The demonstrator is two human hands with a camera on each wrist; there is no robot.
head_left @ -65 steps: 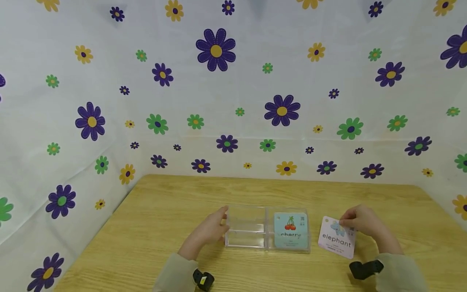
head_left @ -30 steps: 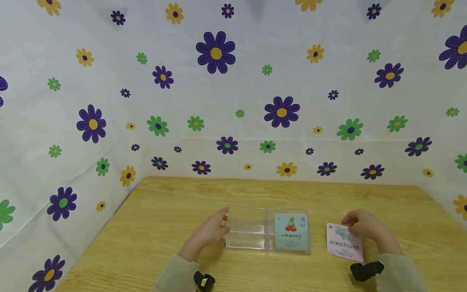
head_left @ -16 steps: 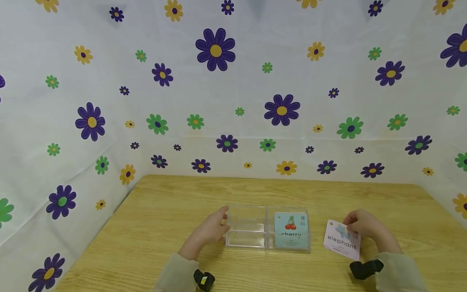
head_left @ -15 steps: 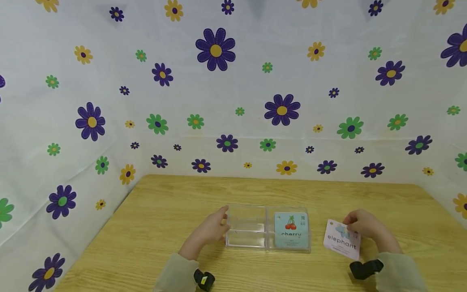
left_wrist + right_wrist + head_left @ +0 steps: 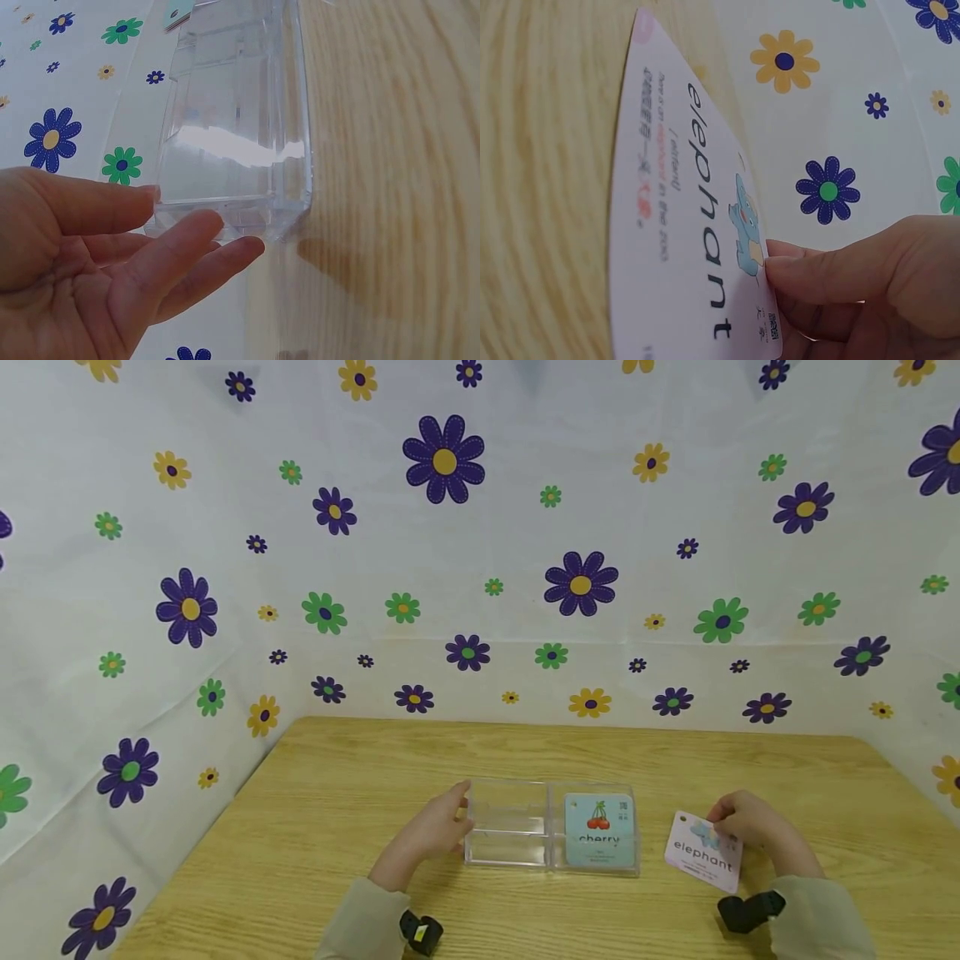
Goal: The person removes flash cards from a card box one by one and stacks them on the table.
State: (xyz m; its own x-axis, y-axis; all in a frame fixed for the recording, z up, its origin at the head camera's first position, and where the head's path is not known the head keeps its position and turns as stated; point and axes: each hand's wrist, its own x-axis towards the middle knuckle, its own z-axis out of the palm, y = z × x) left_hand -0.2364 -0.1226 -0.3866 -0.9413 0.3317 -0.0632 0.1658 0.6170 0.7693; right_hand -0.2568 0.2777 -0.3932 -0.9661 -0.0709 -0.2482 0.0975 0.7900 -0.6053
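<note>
My right hand [image 5: 753,821] pinches a pink elephant flash card [image 5: 703,853] by its upper right part. In the right wrist view, thumb and fingers grip that edge of the card [image 5: 697,225], which leans up off the wood with its printed side showing. At the left end of a clear plastic box [image 5: 506,849], my left hand [image 5: 433,831] rests its fairly straight fingertips on the end wall; the left wrist view shows them at the corners of the box [image 5: 225,172]. The box's left compartment holds nothing; a light-blue cherry card [image 5: 600,853] lies in the right one.
The wooden table [image 5: 375,760] extends around the box on all sides. Behind and to the left hangs a white cloth [image 5: 495,527] with printed flowers. Each wrist wears a black camera band, such as the right one [image 5: 750,912].
Compared with two seconds ago, my right hand has moved the elephant card slightly right and toward me. The box and my left hand have stayed put; little differs in the last half second.
</note>
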